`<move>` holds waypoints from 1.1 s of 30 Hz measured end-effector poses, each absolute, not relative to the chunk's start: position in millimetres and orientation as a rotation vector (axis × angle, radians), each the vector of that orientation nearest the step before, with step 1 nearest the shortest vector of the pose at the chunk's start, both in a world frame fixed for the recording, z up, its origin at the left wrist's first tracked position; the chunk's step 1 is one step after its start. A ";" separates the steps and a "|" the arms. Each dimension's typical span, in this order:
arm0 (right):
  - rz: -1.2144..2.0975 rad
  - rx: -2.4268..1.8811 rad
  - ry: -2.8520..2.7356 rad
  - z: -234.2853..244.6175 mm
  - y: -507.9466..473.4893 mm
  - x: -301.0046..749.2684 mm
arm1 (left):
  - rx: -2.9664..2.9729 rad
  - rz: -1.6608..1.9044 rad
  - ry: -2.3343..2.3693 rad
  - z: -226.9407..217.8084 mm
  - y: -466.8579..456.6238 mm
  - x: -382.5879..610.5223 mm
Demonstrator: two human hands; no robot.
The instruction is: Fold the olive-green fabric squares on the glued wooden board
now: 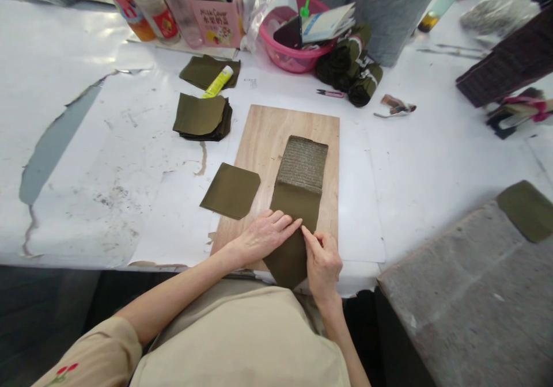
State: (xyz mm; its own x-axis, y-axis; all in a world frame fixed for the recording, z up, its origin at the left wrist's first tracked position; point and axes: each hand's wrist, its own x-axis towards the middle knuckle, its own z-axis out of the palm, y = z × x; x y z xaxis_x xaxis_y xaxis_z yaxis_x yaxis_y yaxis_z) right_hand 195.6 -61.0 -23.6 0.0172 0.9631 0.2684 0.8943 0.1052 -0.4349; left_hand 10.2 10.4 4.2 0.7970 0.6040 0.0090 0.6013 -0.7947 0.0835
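A long olive-green fabric piece (297, 203) lies on a wooden board (259, 131); its far end has a ribbed, greyish patch (303, 162). My left hand (268, 234) rests flat across the fabric's middle, fingers stretched out and pressing it down. Thumb and fingers pinched together, my right hand (324, 257) grips the fabric's right edge, its fingertips close to my left index finger. The near end of the fabric hangs past the board toward my lap. Left of it, a square olive fabric piece (232, 191) with cut corners overlaps the board's edge.
Stacked olive pieces (199, 116) lie behind left, near a yellow glue tube (218, 82). Farther back stand a pink basin (294, 59), bottles (155, 15) and a pink box (216, 21). Small thread snips (330, 93) lie near olive bundles (365, 84). A grey surface (470, 283) adjoins at right.
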 end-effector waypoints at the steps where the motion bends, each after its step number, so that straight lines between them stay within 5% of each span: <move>1: 0.199 -1.789 -1.875 -24.0 -61.5 196.1 | 2.905 0.047 0.975 3.9 10.4 10.2; 33: 0.191 -1.776 -1.947 -25.8 -63.2 199.4 | 2.906 0.102 1.016 -1.9 8.4 10.4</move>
